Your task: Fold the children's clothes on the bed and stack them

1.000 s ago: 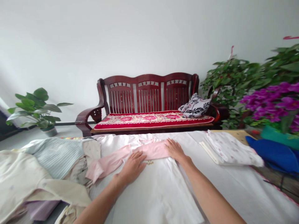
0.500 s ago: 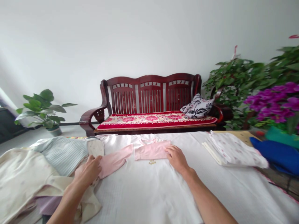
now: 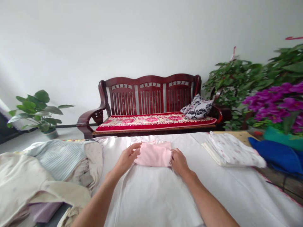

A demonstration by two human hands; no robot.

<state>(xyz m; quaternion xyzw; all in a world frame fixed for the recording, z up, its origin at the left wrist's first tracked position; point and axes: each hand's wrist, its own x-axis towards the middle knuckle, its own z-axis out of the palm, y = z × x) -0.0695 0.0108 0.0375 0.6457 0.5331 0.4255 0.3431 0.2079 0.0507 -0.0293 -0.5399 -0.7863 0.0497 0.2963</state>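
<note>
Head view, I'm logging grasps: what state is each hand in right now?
Left hand: partly open, touching the left edge of the pink sleeve.
Right hand: closed, seemingly pinching the sleeve's right end.

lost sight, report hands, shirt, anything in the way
Left hand at left end of pink sleeves, right hand at right end. White shirt body spread below. Clothes pile left, folded stack right, both aside.

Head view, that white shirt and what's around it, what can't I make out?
Head view:
White fabric shirt: upper chest hidden by its folded pink sleeves; lower hem mostly cut off by the bottom edge.
Lilac cloth: partly hidden by piled cream garments.
Purple flowers: cut off by the right edge.
</note>
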